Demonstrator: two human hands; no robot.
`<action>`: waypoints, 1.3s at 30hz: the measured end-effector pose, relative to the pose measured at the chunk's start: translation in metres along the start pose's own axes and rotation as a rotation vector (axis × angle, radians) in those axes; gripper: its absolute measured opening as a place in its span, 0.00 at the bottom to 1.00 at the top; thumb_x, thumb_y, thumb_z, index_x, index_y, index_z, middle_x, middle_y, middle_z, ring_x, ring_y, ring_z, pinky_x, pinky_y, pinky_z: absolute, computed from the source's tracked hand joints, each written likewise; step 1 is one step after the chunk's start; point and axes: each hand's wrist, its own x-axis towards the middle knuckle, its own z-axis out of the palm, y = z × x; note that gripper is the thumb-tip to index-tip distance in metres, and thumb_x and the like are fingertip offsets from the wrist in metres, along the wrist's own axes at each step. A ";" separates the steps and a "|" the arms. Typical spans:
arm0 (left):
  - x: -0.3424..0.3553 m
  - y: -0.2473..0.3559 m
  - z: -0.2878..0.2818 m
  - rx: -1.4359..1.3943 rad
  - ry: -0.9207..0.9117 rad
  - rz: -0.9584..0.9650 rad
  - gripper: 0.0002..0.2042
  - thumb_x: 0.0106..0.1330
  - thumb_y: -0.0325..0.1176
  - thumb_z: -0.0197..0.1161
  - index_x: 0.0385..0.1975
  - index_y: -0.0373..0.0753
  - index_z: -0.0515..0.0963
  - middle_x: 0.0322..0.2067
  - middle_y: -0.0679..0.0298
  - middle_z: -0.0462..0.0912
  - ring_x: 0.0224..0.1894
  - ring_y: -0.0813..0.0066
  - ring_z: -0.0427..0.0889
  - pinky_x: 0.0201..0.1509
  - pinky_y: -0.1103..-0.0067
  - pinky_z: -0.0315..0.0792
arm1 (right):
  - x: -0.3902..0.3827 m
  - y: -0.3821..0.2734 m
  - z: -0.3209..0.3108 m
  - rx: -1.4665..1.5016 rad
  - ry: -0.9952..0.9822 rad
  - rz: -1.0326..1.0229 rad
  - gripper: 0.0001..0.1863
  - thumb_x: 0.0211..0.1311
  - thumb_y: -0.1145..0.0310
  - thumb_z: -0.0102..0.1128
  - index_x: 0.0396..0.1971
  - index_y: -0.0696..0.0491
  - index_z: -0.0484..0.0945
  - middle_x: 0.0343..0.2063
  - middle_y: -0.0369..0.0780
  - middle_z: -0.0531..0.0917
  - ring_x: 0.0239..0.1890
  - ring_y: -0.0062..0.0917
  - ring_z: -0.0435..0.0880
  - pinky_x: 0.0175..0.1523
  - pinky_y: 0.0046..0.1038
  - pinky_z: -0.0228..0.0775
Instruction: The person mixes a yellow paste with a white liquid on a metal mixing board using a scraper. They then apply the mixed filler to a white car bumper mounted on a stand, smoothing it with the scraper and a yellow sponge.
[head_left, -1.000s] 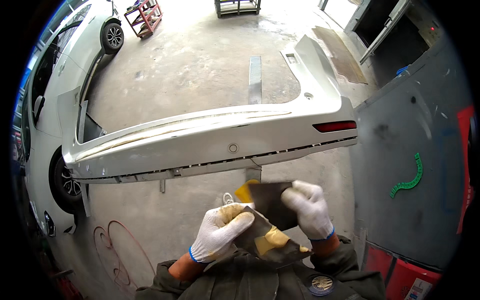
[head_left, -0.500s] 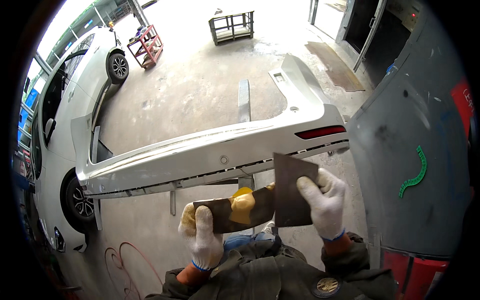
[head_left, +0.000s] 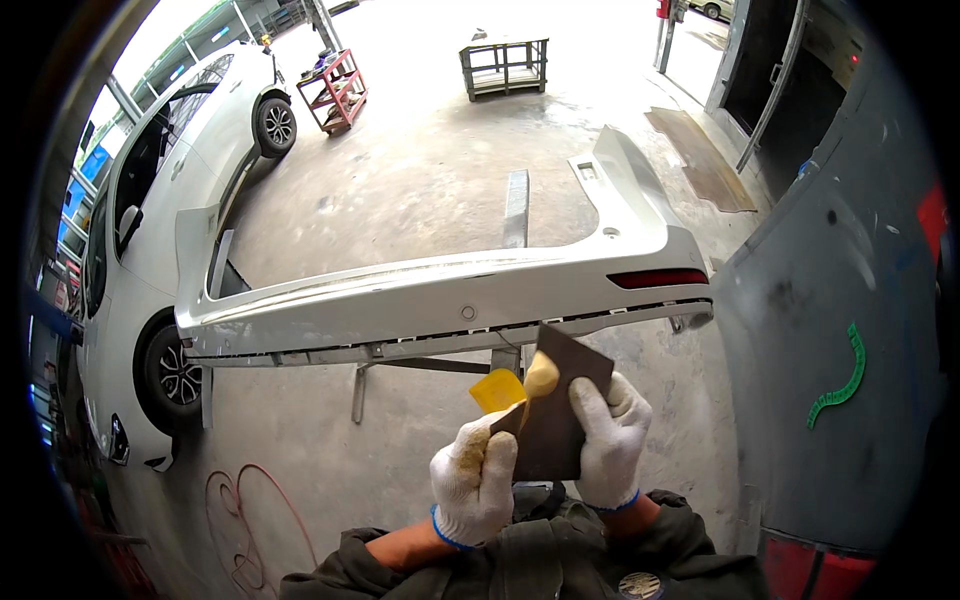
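Note:
In white knit gloves, both my hands are close together in front of my body. My left hand (head_left: 475,480) pinches a dark flat sheet (head_left: 509,420), mostly hidden by the glove and the other sheet. Beyond its fingers a bright yellow flat piece (head_left: 497,390) sticks out; what holds it is hidden. My right hand (head_left: 612,440) grips a dark brown rectangular sheet (head_left: 555,435), thumb on its near face. A lump of tan putty (head_left: 541,375) clings to that sheet's left edge. Just beyond my hands is a white car bumper (head_left: 420,300) with a red reflector.
The bumper rests on a metal stand (head_left: 516,205). A white car (head_left: 180,170) stands at left. Farther off are a red cart (head_left: 336,92) and a metal-framed table (head_left: 504,68). A grey panel (head_left: 800,300) rises at right. A red hose (head_left: 240,500) lies on the floor at lower left.
My hands have come closer together, the left one moving right. The brown sheet has tilted and now overlaps the left sheet, and the putty shows as a lump at its edge. The view has shifted slightly.

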 end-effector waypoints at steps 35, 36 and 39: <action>0.004 -0.038 -0.068 -0.539 -0.248 -0.493 0.12 0.67 0.21 0.56 0.48 0.26 0.77 0.41 0.63 0.82 0.42 0.80 0.77 0.50 0.83 0.72 | 0.068 0.005 0.050 -0.590 -0.858 -0.135 0.12 0.52 0.76 0.72 0.37 0.61 0.85 0.33 0.45 0.86 0.32 0.26 0.85 0.38 0.23 0.76; 0.000 -0.031 -0.057 -0.561 -0.138 -0.560 0.11 0.67 0.21 0.56 0.48 0.27 0.77 0.41 0.63 0.82 0.42 0.81 0.77 0.49 0.83 0.72 | 0.073 0.010 0.048 -0.599 -0.860 -0.110 0.11 0.52 0.76 0.72 0.37 0.61 0.85 0.33 0.45 0.86 0.32 0.26 0.85 0.38 0.24 0.76; -0.016 -0.031 -0.032 -0.479 0.113 -0.623 0.11 0.67 0.21 0.56 0.47 0.27 0.77 0.40 0.63 0.83 0.42 0.81 0.77 0.49 0.84 0.71 | 0.097 0.017 0.036 -0.432 -1.174 -0.099 0.17 0.60 0.68 0.66 0.46 0.60 0.82 0.41 0.48 0.85 0.42 0.33 0.86 0.45 0.29 0.78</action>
